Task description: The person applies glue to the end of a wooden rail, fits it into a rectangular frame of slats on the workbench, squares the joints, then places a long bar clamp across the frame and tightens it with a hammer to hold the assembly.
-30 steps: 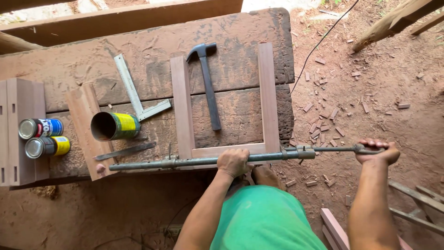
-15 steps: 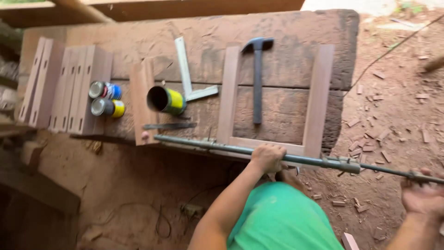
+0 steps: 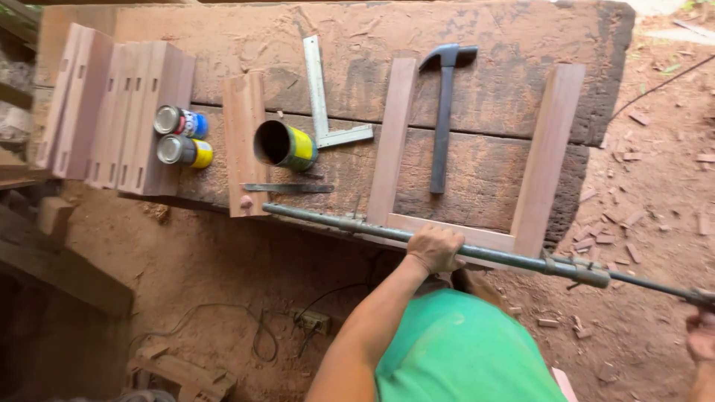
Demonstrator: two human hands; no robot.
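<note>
My left hand (image 3: 434,249) grips the middle of a long grey metal bar clamp (image 3: 339,222) that lies along the near edge of the workbench (image 3: 491,33). Just behind the bar sits a U-shaped wooden frame (image 3: 547,160) of three boards. My right hand (image 3: 700,335) is at the frame's right edge, closed around the clamp's thin rod end. A hammer (image 3: 444,112) lies inside the frame.
A metal square (image 3: 320,97), an open yellow can (image 3: 285,145) on its side, a flat blade (image 3: 289,188), two small tins (image 3: 181,136) and a stack of wooden boards (image 3: 112,112) lie on the bench. A cable and socket strip (image 3: 309,320) lie on the dirt floor.
The view has swung left and tilted, so the bench shifted right. Both hands stay on the bar clamp; its right end has dropped toward the frame's lower right corner.
</note>
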